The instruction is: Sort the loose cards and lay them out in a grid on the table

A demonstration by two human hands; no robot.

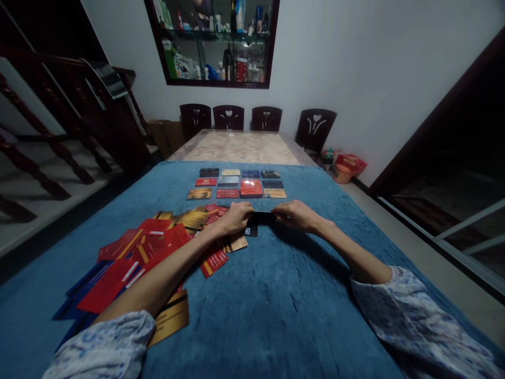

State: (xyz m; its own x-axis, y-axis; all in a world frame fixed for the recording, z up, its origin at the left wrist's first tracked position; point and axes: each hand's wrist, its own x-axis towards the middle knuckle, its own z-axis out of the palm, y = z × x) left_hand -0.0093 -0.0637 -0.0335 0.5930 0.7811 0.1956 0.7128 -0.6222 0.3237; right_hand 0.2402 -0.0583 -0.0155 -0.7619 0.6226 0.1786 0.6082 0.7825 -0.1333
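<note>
Between my left hand (237,218) and my right hand (295,215) a thin dark card (263,213) is seen nearly edge-on, its two ends pinched in my closed fingers. Beyond them, small stacks of cards lie in three rows, among them a red stack (251,188) and a gold one (199,193). Under and beside my left forearm spreads a loose pile of red (108,284), gold and blue cards. A tan card (235,242) and a partly hidden black card (252,230) lie just below my left hand.
A blue cloth (252,316) covers the near part of the table, with the bare marbled top (248,147) beyond. Dark chairs (229,117) stand at the far end. One chair (315,128) and an orange bucket (342,173) are at the right. A stair railing is on the left.
</note>
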